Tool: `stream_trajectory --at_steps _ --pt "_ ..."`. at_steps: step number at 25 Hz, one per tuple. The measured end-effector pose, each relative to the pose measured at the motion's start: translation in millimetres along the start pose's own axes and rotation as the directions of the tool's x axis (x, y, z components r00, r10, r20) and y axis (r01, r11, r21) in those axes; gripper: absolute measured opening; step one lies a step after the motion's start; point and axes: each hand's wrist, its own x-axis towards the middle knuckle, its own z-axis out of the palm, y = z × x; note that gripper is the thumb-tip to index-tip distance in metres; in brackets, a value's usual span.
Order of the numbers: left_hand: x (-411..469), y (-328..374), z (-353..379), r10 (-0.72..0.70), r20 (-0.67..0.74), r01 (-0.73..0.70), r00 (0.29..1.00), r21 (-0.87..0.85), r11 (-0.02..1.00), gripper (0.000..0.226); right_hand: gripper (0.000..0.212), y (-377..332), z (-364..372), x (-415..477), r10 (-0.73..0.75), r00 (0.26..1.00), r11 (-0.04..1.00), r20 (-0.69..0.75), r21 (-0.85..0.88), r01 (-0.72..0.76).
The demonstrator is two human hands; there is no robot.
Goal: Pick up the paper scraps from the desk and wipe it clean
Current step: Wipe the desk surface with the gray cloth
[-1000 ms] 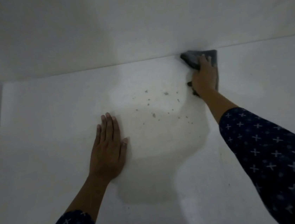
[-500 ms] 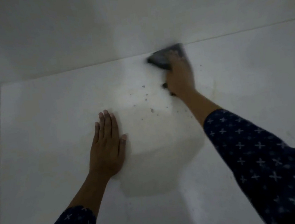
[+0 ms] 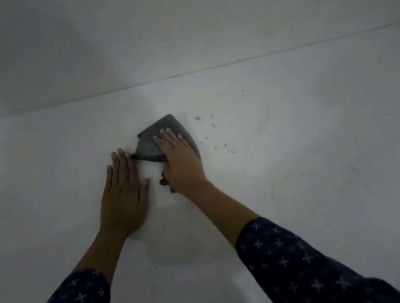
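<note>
A dark grey cloth (image 3: 150, 147) was pressed to the white desk (image 3: 309, 176) under the flat, straight-fingered right hand (image 3: 183, 164). The left hand (image 3: 124, 197) was laid flat just beside it, fingertips touching the cloth's corner. Small paper scraps (image 3: 197, 118) were scattered right of the right hand.

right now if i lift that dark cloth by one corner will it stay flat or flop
Probably flops: the dark cloth lies folded with a curved edge under the right hand, so it looks soft, not stiff. Likely light, since it looks thin against the desk. Pushed, it may bunch rather than slide whole.
</note>
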Motion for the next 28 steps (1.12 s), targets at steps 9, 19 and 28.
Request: stream_trajectory --at_steps 9,19,28 --pt "0.7 2.3 3.4 0.002 -0.081 -0.001 0.997 0.008 1.0 0.069 0.054 157.2 -136.4 -9.9 0.41 0.855 0.897 -0.316 -0.032 -0.442" --pt "-103.3 45.8 6.2 -0.055 -0.041 0.057 0.998 0.033 0.998 0.07 0.077 26.8 -4.4 -170.8 0.047 0.997 0.998 0.057 0.045 -0.05" --pt "-118.6 54.6 13.7 -0.007 -0.036 0.008 0.999 0.035 0.999 0.068 0.044 117.3 -113.1 -154.4 0.357 0.883 0.922 -0.306 -0.035 -0.385"
